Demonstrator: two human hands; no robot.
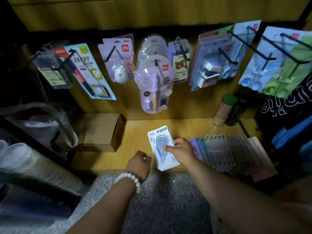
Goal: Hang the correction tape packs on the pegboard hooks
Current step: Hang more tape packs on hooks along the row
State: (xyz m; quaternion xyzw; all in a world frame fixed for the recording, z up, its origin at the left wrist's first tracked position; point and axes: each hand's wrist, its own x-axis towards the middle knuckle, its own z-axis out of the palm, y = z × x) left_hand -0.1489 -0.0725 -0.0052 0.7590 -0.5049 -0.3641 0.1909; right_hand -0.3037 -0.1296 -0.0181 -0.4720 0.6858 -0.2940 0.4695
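I see the wooden pegboard wall (pixel 185 102) filling the upper half of the frame, its black hooks (pixel 231 54) loaded with hanging stationery packs. Below it runs the wooden shelf (pixel 135 137), with a cardboard box (pixel 99 130) at left and a fanned row of correction tape packs (pixel 217 151) at lower right. At lower centre my right hand (pixel 183 152) pinches one correction tape pack (pixel 159 146), thumb on its face, just above the shelf. My left hand (pixel 139 163), fingers loosely curled, hovers just beside it, holding nothing.
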